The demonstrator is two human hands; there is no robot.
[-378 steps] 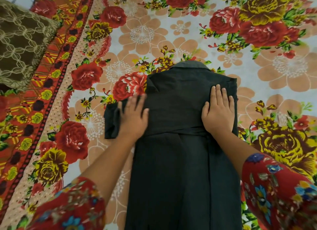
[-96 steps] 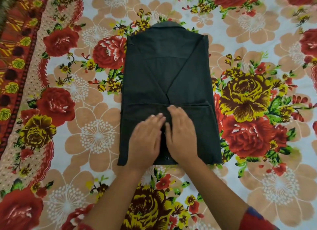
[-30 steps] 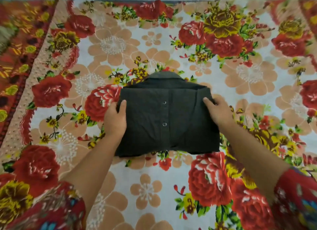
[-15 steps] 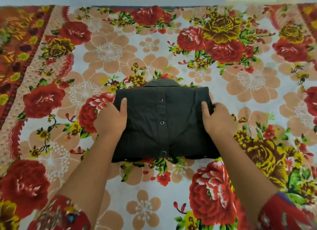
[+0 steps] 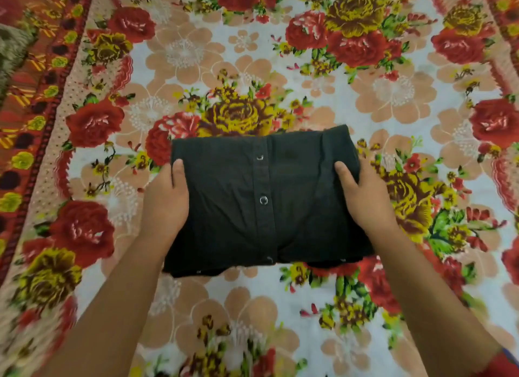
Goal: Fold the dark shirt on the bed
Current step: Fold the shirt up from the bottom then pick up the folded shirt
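On the floral bedsheet [image 5: 393, 101] lies the dark shirt [image 5: 252, 208] — folded square. The left hand [image 5: 165, 205] and right hand [image 5: 365, 199] grip its sides — thumbs on top.

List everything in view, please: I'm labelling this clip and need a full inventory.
dark folded button-front shirt: one, black-grey, middle of the bed, placket facing up
round metal snap buttons: at least three, silvery, along the shirt's placket
floral cloth bedsheet: one, white with red, yellow and peach flowers and a red patterned border at left, under the shirt
olive patterned cloth: one, olive-brown, far left edge, mostly cut off
red patterned sleeve: one, red, bottom right corner, mostly cut off
left hand: one, grips the shirt's left edge, thumb on top
right hand: one, grips the shirt's right edge, thumb on top
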